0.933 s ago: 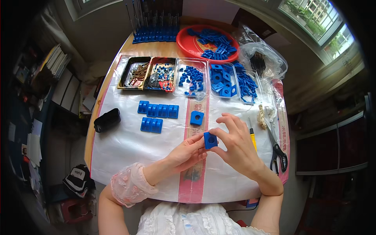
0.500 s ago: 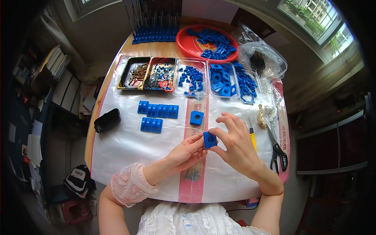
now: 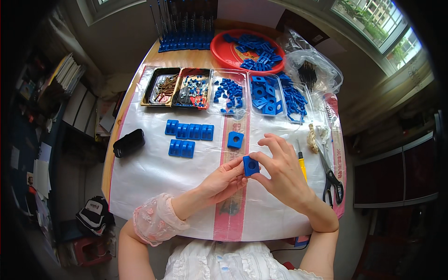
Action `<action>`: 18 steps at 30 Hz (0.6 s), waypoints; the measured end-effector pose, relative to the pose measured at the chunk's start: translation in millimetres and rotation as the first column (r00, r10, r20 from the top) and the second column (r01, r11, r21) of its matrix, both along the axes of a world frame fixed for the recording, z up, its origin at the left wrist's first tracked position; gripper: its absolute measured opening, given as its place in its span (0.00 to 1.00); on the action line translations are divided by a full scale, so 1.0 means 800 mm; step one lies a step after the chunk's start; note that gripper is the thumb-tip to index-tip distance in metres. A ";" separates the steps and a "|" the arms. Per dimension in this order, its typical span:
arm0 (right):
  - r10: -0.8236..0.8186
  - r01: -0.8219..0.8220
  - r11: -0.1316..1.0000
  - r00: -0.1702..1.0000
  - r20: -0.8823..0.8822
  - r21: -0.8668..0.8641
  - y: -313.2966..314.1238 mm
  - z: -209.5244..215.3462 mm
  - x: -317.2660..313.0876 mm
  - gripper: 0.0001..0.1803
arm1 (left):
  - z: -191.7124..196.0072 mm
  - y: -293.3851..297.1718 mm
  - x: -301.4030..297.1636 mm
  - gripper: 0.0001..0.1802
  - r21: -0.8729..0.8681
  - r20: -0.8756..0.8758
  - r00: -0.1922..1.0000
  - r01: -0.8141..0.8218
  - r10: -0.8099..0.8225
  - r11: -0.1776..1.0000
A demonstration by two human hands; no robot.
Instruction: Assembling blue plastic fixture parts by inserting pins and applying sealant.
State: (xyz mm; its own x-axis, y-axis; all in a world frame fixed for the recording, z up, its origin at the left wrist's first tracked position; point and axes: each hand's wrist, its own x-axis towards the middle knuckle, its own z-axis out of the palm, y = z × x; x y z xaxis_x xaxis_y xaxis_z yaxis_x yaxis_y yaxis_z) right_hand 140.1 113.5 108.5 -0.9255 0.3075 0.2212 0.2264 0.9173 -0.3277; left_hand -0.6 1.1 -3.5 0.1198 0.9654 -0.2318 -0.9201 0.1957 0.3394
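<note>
We pinch the blue block [image 3: 249, 171] between our left hand [image 3: 225, 183] and right hand [image 3: 285, 175], over the white mat [image 3: 156, 189], apparently so its round hole [image 3: 253, 165] faces us unobstructed, while a second block [image 3: 231, 142] lies just beyond, presumably for easy reach.

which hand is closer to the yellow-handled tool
The right hand: it is just to the left of the yellow-handled tool. The left hand is farther left, at the blue block that both hands hold.
</note>
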 end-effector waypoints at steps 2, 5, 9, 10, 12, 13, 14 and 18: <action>0.000 0.000 1.000 1.000 0.001 -0.001 0.000 0.000 0.000 0.19 | -0.002 0.000 0.000 0.18 0.001 0.002 1.000 0.000 0.000 1.000; -0.002 0.002 1.000 1.000 0.003 -0.002 0.000 0.000 0.001 0.19 | -0.002 0.000 0.001 0.18 -0.002 0.008 1.000 -0.002 0.002 1.000; 0.000 0.000 1.000 1.000 0.007 -0.006 0.001 0.000 0.001 0.20 | 0.001 0.000 0.001 0.18 -0.009 0.014 1.000 -0.002 0.002 1.000; 0.001 -0.001 1.000 1.000 0.009 -0.007 0.001 0.000 0.001 0.20 | 0.001 0.000 0.001 0.18 -0.010 0.014 1.000 0.000 0.000 1.000; 0.001 -0.001 1.000 1.000 0.010 -0.005 0.001 0.000 0.002 0.20 | 0.000 0.000 0.001 0.18 -0.008 0.015 1.000 -0.006 0.006 1.000; 0.001 -0.001 1.000 1.000 0.011 -0.004 0.000 0.000 0.002 0.21 | -0.002 0.000 0.001 0.18 -0.007 0.016 1.000 -0.008 0.008 1.000; 0.002 -0.002 1.000 1.000 0.014 -0.004 0.000 0.000 0.002 0.21 | -0.002 0.000 0.001 0.18 0.000 0.012 1.000 -0.006 0.006 1.000; 0.002 -0.002 1.000 1.000 0.017 -0.001 0.000 -0.001 0.002 0.21 | -0.001 0.000 0.001 0.19 0.004 -0.016 1.000 -0.004 0.004 1.000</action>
State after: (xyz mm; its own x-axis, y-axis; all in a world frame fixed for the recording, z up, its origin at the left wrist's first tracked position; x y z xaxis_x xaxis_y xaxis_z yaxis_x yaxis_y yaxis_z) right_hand 142.0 113.4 107.7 -0.9297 0.3060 0.2050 0.2303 0.9173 -0.3250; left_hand 0.6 0.9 -4.4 0.1121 0.9668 -0.2297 -0.9154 0.1904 0.3548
